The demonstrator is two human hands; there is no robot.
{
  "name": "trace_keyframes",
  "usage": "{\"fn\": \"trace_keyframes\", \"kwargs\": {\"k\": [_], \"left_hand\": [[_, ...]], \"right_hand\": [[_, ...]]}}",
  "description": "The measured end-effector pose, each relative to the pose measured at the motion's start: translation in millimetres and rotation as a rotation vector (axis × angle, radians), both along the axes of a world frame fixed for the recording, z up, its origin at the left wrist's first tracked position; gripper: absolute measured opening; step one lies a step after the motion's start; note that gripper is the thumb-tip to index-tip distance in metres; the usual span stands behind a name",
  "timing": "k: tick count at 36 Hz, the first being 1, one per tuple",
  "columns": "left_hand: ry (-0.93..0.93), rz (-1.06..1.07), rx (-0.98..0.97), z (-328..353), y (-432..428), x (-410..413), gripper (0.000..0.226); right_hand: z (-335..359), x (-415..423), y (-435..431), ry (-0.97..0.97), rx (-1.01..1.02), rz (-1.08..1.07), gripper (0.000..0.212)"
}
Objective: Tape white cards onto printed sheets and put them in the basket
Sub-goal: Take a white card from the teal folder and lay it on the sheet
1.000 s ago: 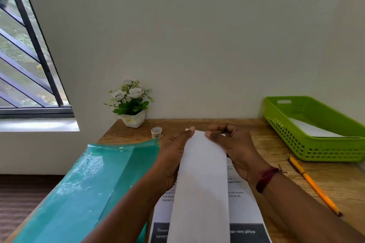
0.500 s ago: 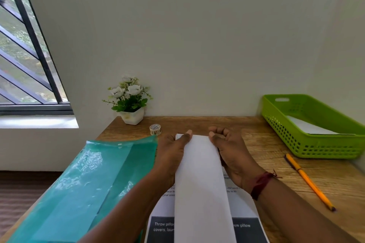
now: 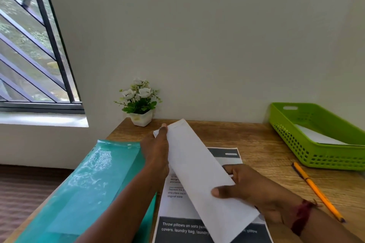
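Note:
A long white card (image 3: 199,175) is held tilted above a printed sheet (image 3: 197,211) that lies flat on the wooden desk (image 3: 256,144). My left hand (image 3: 158,156) pinches the card's far end, thumb on top. My right hand (image 3: 246,189) grips its near right edge, thumb pressed on the face. The green basket (image 3: 296,144) stands at the right and holds a white sheet (image 3: 320,136). The tape roll is hidden behind the card and my left hand.
A teal plastic folder (image 3: 88,189) lies at the left, hanging over the desk's edge. A small potted plant (image 3: 140,102) stands at the back by the wall. A yellow pencil (image 3: 318,191) lies to the right of my right wrist.
The card was flat and straight along the sheet with both hands at its far end. It is now lifted and swung diagonally; my right hand has slid down to its near edge.

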State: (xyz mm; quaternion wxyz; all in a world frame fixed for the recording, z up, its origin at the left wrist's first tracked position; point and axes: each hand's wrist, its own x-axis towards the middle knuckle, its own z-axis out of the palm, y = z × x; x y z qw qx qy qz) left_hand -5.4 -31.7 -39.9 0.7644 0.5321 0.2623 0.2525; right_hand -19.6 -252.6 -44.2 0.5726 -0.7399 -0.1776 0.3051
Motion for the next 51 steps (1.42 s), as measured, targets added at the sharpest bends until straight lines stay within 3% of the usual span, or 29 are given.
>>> {"fn": "trace_keyframes", "kwargs": {"k": [8, 11, 16, 19, 20, 25, 36, 41, 46, 51], "left_hand": [[-0.177, -0.278, 0.141, 22, 14, -11, 0.024], [-0.199, -0.350, 0.452, 32, 28, -17, 0.015], [-0.211, -0.335, 1.024, 34, 46, -16, 0.006], [-0.205, -0.276, 1.262, 31, 49, -15, 0.008], [-0.180, -0.253, 1.357, 31, 50, -14, 0.012], [0.120, -0.306, 1.677, 23, 53, -8, 0.017], [0.553, -0.822, 1.782, 14, 47, -9, 0.043], [0.501, -0.862, 1.711, 9, 38, -5, 0.046], [0.348, -0.935, 1.669, 1, 5, -10, 0.046], [0.390, -0.935, 1.771, -20, -25, -13, 0.061]], "right_hand": [[31, 21, -33, -0.405, -0.162, -0.036, 0.014], [38, 26, -46, -0.664, -0.208, -0.079, 0.011], [31, 41, -60, -1.227, -0.221, -0.274, 0.037], [25, 45, -55, -1.461, -0.250, -0.387, 0.009], [20, 47, -53, -1.491, -0.266, -0.402, 0.013], [-2, 56, -50, -1.369, -0.407, -0.281, 0.024], [-21, 53, -38, -1.020, -0.856, 0.175, 0.058], [-16, 39, -32, -0.847, -0.912, 0.232, 0.101], [-28, 35, -21, -0.880, -0.872, 0.148, 0.087], [-39, 33, -3, -0.946, -0.836, 0.098, 0.077]]}}
